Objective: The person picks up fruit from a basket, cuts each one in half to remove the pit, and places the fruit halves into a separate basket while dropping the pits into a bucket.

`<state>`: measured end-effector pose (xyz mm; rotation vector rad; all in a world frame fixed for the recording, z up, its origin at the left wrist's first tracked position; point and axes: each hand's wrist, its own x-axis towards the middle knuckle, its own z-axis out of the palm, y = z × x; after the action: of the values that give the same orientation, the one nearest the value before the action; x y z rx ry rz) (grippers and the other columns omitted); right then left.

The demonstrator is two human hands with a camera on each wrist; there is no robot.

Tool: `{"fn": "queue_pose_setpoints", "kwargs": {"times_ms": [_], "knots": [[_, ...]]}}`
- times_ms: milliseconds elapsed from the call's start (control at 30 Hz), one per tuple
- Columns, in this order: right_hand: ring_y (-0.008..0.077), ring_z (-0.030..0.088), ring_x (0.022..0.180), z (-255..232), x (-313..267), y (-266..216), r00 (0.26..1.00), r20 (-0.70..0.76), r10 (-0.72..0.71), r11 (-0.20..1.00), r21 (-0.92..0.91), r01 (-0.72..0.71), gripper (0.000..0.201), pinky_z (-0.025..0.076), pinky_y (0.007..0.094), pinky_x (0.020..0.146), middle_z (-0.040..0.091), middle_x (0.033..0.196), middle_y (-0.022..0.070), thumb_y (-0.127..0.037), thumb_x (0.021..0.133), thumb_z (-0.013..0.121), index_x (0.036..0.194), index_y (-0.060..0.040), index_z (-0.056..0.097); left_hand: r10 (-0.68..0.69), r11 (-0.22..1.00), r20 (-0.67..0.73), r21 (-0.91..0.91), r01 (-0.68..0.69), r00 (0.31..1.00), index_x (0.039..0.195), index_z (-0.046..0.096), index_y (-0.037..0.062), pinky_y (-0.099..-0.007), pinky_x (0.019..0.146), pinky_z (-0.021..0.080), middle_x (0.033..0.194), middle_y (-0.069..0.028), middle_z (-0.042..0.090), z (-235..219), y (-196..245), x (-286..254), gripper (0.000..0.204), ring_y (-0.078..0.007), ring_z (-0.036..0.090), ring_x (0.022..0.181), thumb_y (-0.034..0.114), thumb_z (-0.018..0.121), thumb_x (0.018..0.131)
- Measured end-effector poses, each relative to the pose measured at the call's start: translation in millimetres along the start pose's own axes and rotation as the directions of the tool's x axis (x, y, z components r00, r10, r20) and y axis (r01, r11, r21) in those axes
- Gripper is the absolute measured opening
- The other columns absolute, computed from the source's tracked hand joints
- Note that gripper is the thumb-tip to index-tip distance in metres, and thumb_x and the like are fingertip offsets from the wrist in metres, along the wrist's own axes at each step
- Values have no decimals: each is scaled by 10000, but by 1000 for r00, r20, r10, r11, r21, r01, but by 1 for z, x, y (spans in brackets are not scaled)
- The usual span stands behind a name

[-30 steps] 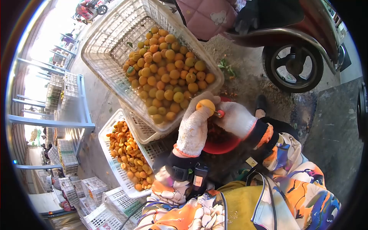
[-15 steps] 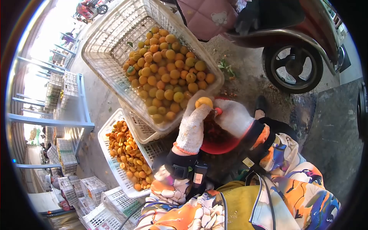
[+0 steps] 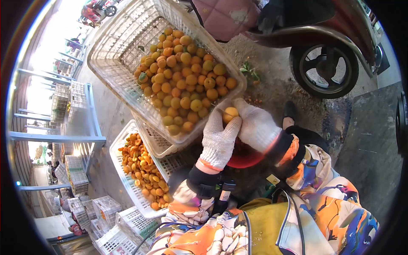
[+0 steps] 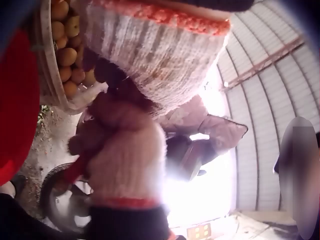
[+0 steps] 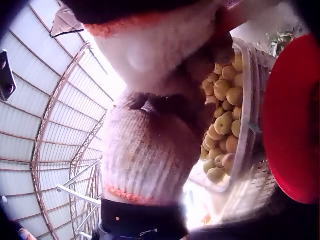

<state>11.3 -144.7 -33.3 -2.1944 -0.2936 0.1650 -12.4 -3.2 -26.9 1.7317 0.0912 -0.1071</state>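
In the head view my gloved left hand [image 3: 217,142] holds a yellow-orange apricot [image 3: 230,114] between thumb and fingers, over a red basin [image 3: 245,158]. My gloved right hand [image 3: 258,128] meets it at the fruit's right side. A tool with a red handle [image 4: 75,170] sticks out of the right hand's grip in the left wrist view; its working end is hidden. Just beyond the hands, a white plastic crate [image 3: 114,80] holds many whole apricots [image 3: 187,80]. Left of them, a lower white crate [image 3: 123,180] contains halved apricots [image 3: 146,172].
A dark red scooter with a black wheel [image 3: 325,72] stands at upper right, a pink quilted cover [image 3: 225,19] beside it. Stacked crates [image 3: 106,210] and a blue metal frame [image 3: 55,136] are on the left. A green sprig [image 3: 250,72] lies on the ground.
My hands have drawn closer together around the apricot, which has shifted slightly right. The red tip that showed beside the fruit is now hidden in the head view.
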Motion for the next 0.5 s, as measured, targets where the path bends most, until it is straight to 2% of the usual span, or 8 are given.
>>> {"fn": "queue_pose_setpoints", "kwargs": {"times_ms": [67,100,133,167,233,333,467,500], "knots": [[387,683,891,2,2,3,999,42,0,1000,22,-1,220,538,448,758,693,944,214,-170,901,606,1077,-42,574,-4,999,20,-43,5,1000,1355,524,-52,-278,1002,451,1233,-93,608,3,3,-1,465,-145,571,1127,32,638,913],[344,701,870,3,5,6,996,86,-16,999,37,13,202,545,407,753,697,935,192,-161,910,634,1059,-37,577,-22,994,-5,-103,22,1000,1274,577,-25,-276,871,481,1118,-72,627,2,3,0,413,-127,579,993,93,675,891],[287,707,869,5,8,7,991,130,-12,986,167,-11,193,549,373,748,708,968,167,-119,919,622,1087,-30,586,-39,986,-28,-162,34,999,1192,629,2,-274,740,511,1003,-52,645,0,4,0,368,-110,586,860,155,713,868],[287,707,869,3,8,7,992,124,-10,986,169,-12,193,549,373,748,708,968,167,-119,919,622,1087,-30,586,-36,987,-22,-159,32,999,1192,629,2,-274,740,511,1003,-52,645,-1,6,1,368,-110,586,860,155,713,868],[223,696,882,-2,6,3,984,175,44,983,170,-75,233,548,331,744,708,993,140,-74,916,613,1144,-28,596,-146,952,54,-264,155,988,1331,545,-61,-283,993,448,1176,-89,633,-3,11,0,467,-161,580,1101,63,643,892],[210,688,894,-2,5,1,957,255,135,939,277,-206,318,548,320,751,701,1002,127,-42,895,618,1212,-27,596,-141,940,54,-307,151,989,1323,551,-62,-287,987,450,1177,-90,632,-3,7,-1,466,-169,586,1085,75,640,886],[195,676,941,1,4,3,975,208,82,891,422,-165,372,543,310,780,692,1036,113,4,859,632,1228,-11,590,-128,934,56,-329,139,990,1333,541,-74,-300,996,448,1181,-114,631,-3,13,-3,497,-189,586,1103,44,588,853],[191,666,968,-2,6,4,961,250,115,835,500,-230,413,539,309,801,683,1061,103,33,830,634,1238,-10,583,-102,899,67,-421,121,992,1351,524,-76,-323,1014,447,1203,-133,621,-6,9,-3,542,-209,586,1120,34,561,822]]}}
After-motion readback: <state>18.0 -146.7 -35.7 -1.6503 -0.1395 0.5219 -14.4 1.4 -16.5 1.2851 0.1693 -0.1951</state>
